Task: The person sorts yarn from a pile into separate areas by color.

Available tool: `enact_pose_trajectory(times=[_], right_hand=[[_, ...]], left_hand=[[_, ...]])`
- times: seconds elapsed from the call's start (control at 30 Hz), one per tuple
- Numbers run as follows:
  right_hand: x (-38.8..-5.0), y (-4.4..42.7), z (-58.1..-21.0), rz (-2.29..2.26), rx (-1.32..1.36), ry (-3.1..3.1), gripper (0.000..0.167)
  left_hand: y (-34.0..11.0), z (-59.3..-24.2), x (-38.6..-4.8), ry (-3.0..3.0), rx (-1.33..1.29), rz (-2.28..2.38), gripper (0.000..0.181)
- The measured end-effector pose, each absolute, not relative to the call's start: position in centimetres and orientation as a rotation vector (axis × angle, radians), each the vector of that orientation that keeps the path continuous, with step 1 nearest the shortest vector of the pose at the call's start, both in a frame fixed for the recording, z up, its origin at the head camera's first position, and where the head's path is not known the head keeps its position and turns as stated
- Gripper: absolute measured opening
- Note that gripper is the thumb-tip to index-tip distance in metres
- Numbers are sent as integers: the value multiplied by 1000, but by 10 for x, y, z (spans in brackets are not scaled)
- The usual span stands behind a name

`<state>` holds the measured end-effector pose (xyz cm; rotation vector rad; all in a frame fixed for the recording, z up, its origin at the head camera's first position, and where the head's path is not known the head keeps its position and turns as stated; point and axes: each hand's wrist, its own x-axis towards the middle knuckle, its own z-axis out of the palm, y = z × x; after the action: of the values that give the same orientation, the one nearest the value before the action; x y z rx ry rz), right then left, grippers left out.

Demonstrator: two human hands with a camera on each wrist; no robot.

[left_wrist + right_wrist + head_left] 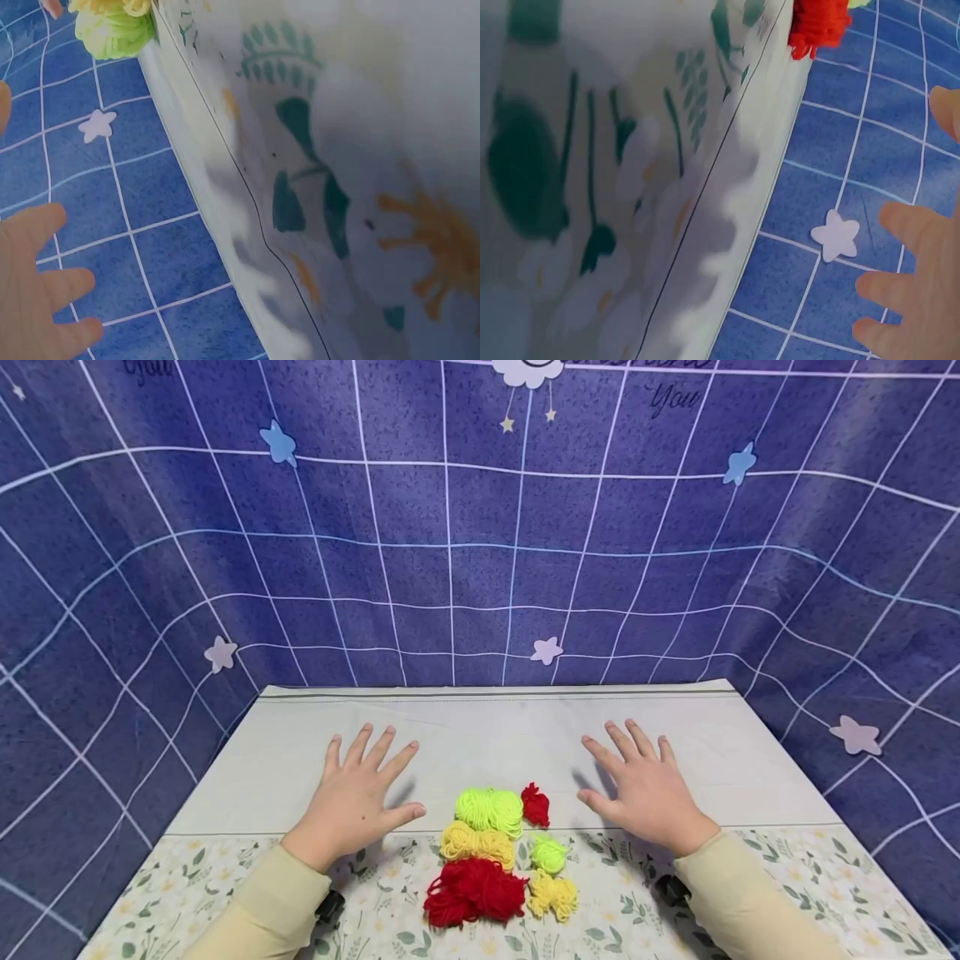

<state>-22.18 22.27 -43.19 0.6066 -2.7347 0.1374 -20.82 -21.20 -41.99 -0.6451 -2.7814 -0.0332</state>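
Observation:
Both hands are held with fingers spread, palms down and holding nothing. The left hand (356,802) is left of several yarn bundles, and the right hand (648,789) is to their right. Between them lie three larger skeins: neon green yarn (489,811) at the back, yellow yarn (477,846) in the middle, red yarn (476,892) in front. Right of these sit three smaller bundles: a red one (535,805), a green one (548,853) and a yellow one (553,895). Neither hand touches the yarn.
A floral cloth (390,910) with a plain white band (487,727) covers the table. Blue curtain-like fabric (480,568) with white grid lines and stars stands behind and at both sides. Dark wrist devices show under the left sleeve (262,906) and right sleeve (750,897).

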Motion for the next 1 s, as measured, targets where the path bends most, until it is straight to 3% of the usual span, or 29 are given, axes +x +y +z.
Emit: enact_pose_trajectory(times=[0.67,1.0], right_hand=[[-201,192,-432,638,1040,-2756,48],[-196,183,-441,854,1301,-2895,35]], left_hand=[[-175,-419,-229,-2716,-1205,-362,78],[-139,-420,-239,-2952,-1236,-453,67]])
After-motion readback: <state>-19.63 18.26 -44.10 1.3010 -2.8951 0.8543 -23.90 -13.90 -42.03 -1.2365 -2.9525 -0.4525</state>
